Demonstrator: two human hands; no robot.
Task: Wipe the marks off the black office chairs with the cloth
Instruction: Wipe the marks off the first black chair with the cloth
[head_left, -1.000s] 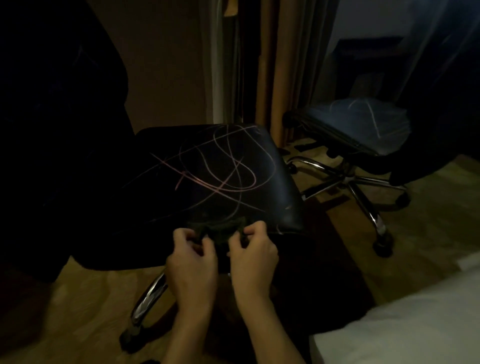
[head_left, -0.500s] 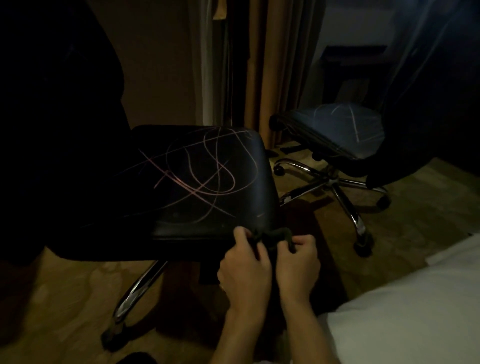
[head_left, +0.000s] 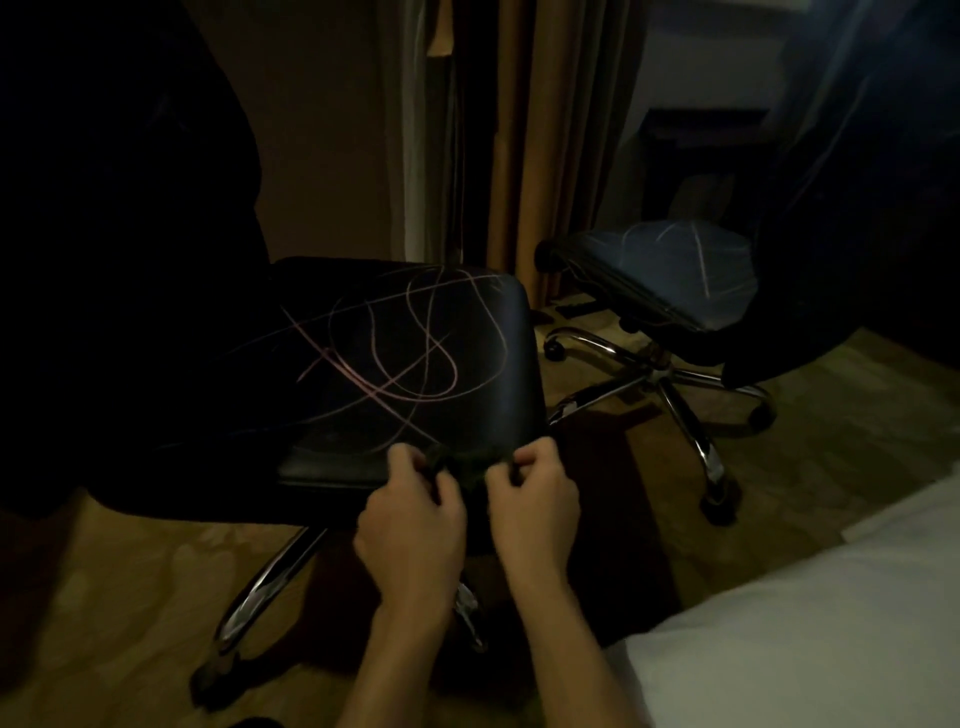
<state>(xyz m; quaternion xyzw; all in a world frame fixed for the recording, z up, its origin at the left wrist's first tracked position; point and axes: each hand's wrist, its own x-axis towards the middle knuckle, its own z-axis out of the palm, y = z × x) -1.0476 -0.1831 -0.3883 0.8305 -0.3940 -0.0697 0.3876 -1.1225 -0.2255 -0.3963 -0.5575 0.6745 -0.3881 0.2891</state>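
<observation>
Back at the marked chair seat (head_left: 415, 353)'s front edge, the left hand (head_left: 410, 519) and right hand (head_left: 535, 499) are pinching a dark cloth (head_left: 462, 462), seemingly soft, light, easily bunched.

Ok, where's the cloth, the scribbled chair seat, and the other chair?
cloth (head_left: 464, 462), head view, on the dark bunched middle between the two hands.
scribbled chair seat (head_left: 415, 358), head view, on the marked top surface.
other chair (head_left: 675, 270), head view, on its seat top.
</observation>
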